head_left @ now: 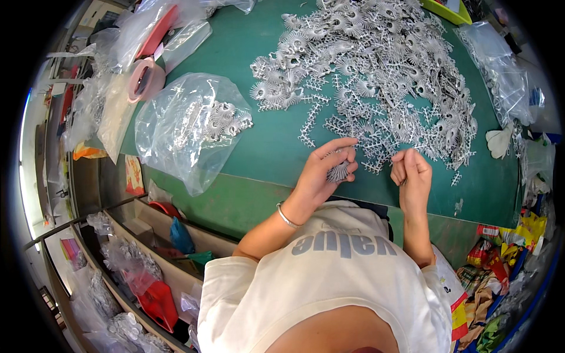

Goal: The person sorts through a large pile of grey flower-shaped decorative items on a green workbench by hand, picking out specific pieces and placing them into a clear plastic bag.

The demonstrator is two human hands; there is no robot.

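Note:
My left hand (316, 181), at the near edge of the green table (265, 154), has its fingers curled around a silver-grey round piece (338, 172) with fine radiating spokes. To its right my right hand (414, 179) is closed, thumb and fingers pressed together; whatever it may hold is hidden. Just beyond both hands spreads a large heap of silver-grey parts (382, 70), some round and spoked, others thin branched strips. On the left of the table lies a clear plastic bag (176, 129) with several spoked pieces (222, 122) inside.
A roll of tape (154, 79), a red tray (158, 30) and more plastic bags sit at the far left. A yellow-green bin (452, 10) stands at the far right. Drawers (147, 235) with bagged parts are at lower left, colourful packets (488, 253) at lower right.

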